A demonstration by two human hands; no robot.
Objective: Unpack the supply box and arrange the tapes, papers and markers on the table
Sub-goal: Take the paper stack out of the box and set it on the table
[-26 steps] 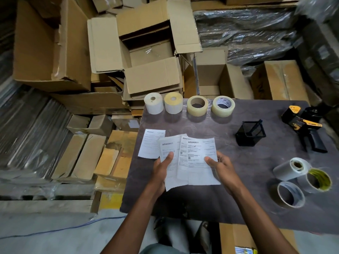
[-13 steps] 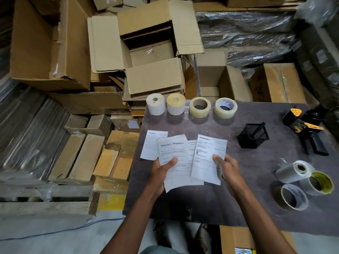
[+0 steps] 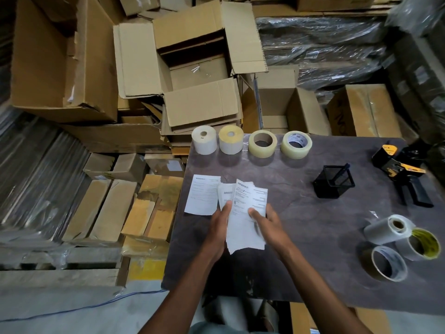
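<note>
Dark table (image 3: pixel 313 249) is the landmark: beyond its far edge a heap of opened cardboard boxes (image 3: pixel 192 68); along that far edge a row of four rolls, two white label rolls (image 3: pixel 204 142) at the left and two clear tape rolls (image 3: pixel 262 143) right of them. Toward the table's right side sit a black-and-yellow tape dispenser (image 3: pixel 404 173), a black mesh holder (image 3: pixel 334 182) and, at the near right, three more tape rolls (image 3: pixel 399 247) bunched together. Over the table's left part, left hand (image 3: pixel 220 227) and right hand (image 3: pixel 266 225) both pinch a small sheaf of printed papers (image 3: pixel 243 220), thumbs on top, while one single sheet (image 3: pixel 202 195) lies flat on the table just left of the sheaf.
</note>
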